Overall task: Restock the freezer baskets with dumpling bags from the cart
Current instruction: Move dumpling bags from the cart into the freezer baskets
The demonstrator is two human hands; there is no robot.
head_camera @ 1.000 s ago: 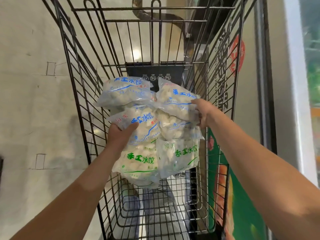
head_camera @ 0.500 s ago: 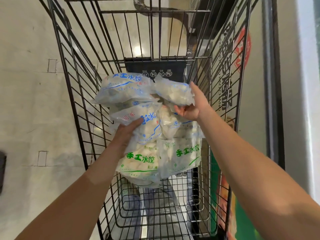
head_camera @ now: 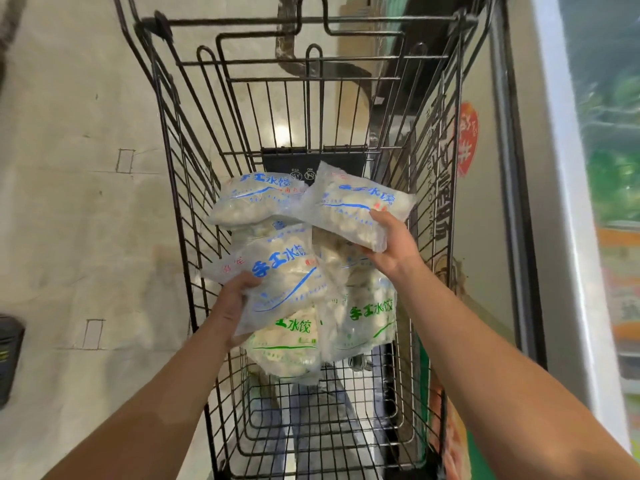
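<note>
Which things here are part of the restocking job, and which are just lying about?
Job:
- blue-print dumpling bag held by right hand
- blue-print bag held by left hand
- green-print bags in the cart
- freezer on the right

Lying about:
- dark bin at left edge
- red sticker

Both forearms are bare from the lower edge of the view up to the wrists; no sleeve, cuff, watch, band or glove shows on either; the left hand (head_camera: 232,306) and the right hand (head_camera: 393,242) are bare too, with no rings visible on the fingers that show; through the wire floor of the cart (head_camera: 194,188) two legs appear in blue-grey jeans (head_camera: 311,417), faded and slightly creased; the feet and shoes are too blurred to tell.
</note>
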